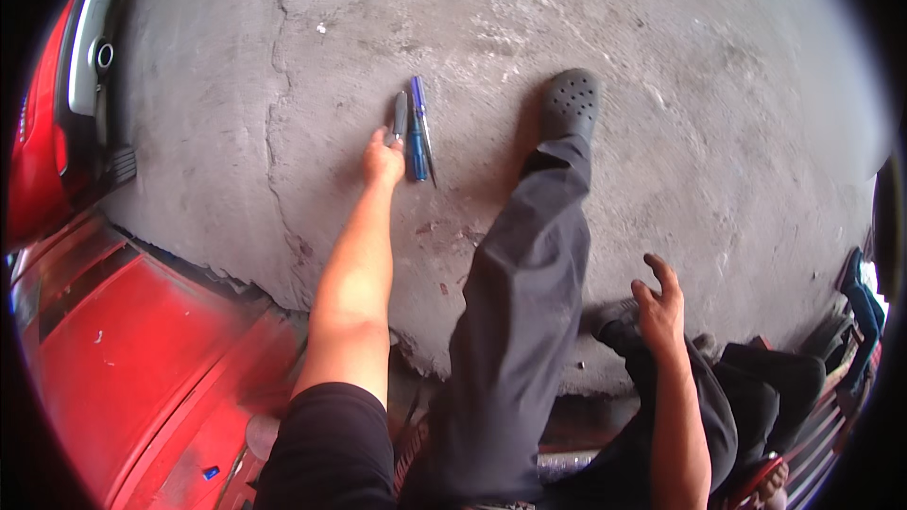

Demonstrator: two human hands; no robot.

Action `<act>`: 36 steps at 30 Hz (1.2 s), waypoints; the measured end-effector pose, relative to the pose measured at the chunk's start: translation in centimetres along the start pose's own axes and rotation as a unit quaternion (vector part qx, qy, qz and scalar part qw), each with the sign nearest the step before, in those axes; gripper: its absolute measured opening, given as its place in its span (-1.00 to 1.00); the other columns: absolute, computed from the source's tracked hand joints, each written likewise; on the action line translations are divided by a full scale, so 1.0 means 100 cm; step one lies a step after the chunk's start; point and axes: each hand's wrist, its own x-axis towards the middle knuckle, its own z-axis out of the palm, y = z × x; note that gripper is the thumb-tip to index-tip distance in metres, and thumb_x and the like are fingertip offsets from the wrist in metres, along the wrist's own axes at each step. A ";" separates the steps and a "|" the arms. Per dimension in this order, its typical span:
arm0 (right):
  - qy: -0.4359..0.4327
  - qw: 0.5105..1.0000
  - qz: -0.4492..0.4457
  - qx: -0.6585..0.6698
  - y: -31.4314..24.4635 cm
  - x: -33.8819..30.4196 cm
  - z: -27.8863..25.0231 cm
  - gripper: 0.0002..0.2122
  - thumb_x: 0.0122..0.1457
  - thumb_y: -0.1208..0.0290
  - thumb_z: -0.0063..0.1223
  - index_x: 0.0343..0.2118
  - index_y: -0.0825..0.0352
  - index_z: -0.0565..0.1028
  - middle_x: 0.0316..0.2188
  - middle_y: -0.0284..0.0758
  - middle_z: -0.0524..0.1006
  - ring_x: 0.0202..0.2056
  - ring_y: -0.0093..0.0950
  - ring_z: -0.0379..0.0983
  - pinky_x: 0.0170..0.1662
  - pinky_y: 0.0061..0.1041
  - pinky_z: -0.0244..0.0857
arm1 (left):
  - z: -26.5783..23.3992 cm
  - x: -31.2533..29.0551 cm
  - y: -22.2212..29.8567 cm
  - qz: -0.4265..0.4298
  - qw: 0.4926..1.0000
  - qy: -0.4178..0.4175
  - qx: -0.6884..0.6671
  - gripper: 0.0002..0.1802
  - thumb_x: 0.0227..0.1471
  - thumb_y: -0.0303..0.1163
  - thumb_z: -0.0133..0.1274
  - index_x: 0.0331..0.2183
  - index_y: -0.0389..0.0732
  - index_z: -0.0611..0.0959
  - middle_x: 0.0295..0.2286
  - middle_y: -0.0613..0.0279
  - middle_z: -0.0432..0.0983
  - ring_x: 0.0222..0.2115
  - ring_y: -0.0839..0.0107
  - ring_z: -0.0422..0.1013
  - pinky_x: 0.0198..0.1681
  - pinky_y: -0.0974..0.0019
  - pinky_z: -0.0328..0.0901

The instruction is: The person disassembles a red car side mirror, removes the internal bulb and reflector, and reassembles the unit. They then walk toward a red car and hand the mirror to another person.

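My left hand (383,161) reaches down to the concrete floor with its fingers closed at the lower end of a grey-handled screwdriver (401,113). Its handle points away from me, and my fingers hide most of its shaft. Just to the right lie two more screwdrivers, close together. The blue-handled screwdriver (419,159) has its handle toward me; the purple-handled screwdriver (419,92) has its handle away from me and its thin shaft toward me. My right hand (661,304) hangs in the air beside my knee, empty, thumb and fingers apart.
My clog-shod foot (572,99) stands on the rough concrete (680,132), right of the screwdrivers. Red painted panels (132,359) lie at lower left, below a red vehicle's end (47,123). Dark-clothed legs (770,382) and a slatted bench (822,453) are at lower right.
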 end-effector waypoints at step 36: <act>0.512 0.840 0.018 -0.177 0.274 -0.363 -0.111 -0.51 0.21 0.25 -0.01 0.19 0.28 0.41 0.29 -0.06 0.31 0.29 -0.02 0.20 0.34 -0.01 0.05 | -0.220 -0.432 0.160 0.373 0.923 -0.068 -0.072 -0.54 0.37 -0.32 -0.03 0.19 -0.34 0.44 -0.05 -0.05 0.59 -0.05 0.23 0.54 0.05 0.22 0.41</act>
